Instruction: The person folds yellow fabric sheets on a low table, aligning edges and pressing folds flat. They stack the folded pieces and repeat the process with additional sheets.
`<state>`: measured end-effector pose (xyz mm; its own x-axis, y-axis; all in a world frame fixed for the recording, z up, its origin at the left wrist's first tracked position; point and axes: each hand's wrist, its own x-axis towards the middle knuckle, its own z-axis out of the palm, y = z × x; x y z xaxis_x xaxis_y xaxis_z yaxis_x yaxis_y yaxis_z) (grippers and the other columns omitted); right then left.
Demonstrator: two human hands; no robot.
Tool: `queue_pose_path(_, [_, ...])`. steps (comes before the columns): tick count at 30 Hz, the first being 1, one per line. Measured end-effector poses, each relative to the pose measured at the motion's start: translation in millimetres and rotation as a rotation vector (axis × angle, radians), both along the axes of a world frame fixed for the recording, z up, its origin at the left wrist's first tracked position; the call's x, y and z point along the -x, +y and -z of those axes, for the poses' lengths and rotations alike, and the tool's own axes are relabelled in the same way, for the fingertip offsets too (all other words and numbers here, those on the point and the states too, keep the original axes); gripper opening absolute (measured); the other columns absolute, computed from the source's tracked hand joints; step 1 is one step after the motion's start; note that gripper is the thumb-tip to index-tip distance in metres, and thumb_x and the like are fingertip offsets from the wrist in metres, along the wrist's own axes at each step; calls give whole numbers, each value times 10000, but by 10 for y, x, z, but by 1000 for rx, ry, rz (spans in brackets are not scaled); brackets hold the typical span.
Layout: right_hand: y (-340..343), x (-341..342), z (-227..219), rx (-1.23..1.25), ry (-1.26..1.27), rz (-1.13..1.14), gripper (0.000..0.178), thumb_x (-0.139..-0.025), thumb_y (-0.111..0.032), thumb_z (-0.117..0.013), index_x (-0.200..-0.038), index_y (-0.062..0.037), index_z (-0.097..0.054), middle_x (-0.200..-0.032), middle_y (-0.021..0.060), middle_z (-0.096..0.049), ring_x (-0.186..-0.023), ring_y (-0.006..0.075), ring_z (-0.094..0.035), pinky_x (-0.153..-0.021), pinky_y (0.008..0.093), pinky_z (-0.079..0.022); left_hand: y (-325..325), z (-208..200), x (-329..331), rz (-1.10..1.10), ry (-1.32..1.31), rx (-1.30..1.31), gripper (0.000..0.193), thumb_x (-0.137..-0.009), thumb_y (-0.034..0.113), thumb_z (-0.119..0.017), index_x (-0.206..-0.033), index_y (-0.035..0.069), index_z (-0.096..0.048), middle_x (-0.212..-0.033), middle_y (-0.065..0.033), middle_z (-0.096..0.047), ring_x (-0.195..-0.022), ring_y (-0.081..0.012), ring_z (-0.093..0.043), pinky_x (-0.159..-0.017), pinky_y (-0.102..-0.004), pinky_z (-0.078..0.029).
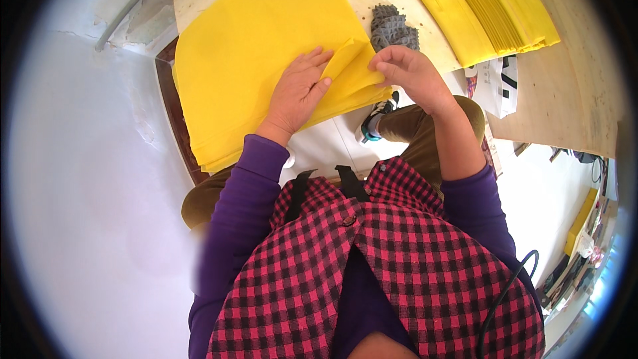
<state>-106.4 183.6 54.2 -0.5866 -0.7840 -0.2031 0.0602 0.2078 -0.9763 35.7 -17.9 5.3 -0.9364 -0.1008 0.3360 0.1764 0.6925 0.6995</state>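
A stack of yellow cloth sheets (246, 46) lies on the wooden table in front of me, its near edge reaching past the tabletop's front. My left hand (299, 90) rests flat on the stack near its right front part, fingers stretched out and thumb apart. Beside it, a top sheet's corner is lifted and bent into a raised fold (347, 60). At this right-hand edge, my right hand (409, 76) has its thumb and forefinger closed on the yellow cloth. The exact pinch point is partly hidden by the fingers.
A crumpled grey textured cloth (393, 28) lies just beyond my right hand. Farther right is a pleated pile of yellow cloth (488, 6) on the table (565, 86). A white bag (498, 90) hangs below the table edge. The white wall (93, 159) stands close on the left.
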Motion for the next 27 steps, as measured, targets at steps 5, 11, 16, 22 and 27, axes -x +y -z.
queue_pose_path(5, [23,-46,-10,1,-74,1,171,-939,-148,-593,-989,15,-607,-942,24,-627,-873,110,-631,-804,248,-535,4,15,-3,-3,19,-21,376,-925,237,-510,-1217,16,-592,-1299,-128,-569,-1281,-319,-453,-1108,-434,-296])
queue_pose_path(11, [-36,-42,-108,50,-54,-10,201,-950,-174,-578,-1020,13,-597,-1009,58,-631,-898,153,-642,-844,265,-518,-4,-19,-5,12,10,9,374,-922,235,-543,-1221,17,-597,-1311,-144,-557,-1294,-322,-444,-1111,-426,-288])
queue_pose_path(16, [-192,-27,-162,87,-27,-7,190,-950,-153,-572,-1030,17,-601,-1002,58,-635,-933,149,-636,-855,263,-515,12,-93,-35,30,-2,94,434,-887,265,-603,-1241,16,-583,-1331,-154,-538,-1306,-331,-430,-1115,-427,-281])
queue_pose_path(22, [-266,-21,-127,170,44,40,164,-932,-122,-589,-1019,13,-618,-975,46,-639,-900,130,-631,-844,265,-513,-1,-24,-7,20,-5,95,410,-887,215,-591,-1246,18,-573,-1335,-156,-530,-1311,-330,-422,-1117,-433,-277])
queue_pose_path(27, [-57,39,-35,-2,169,78,98,-878,-73,-632,-951,-8,-640,-940,28,-624,-853,110,-594,-799,252,-484,-10,32,-6,14,7,58,363,-908,168,-548,-1234,13,-577,-1336,-140,-531,-1308,-322,-427,-1117,-434,-274])
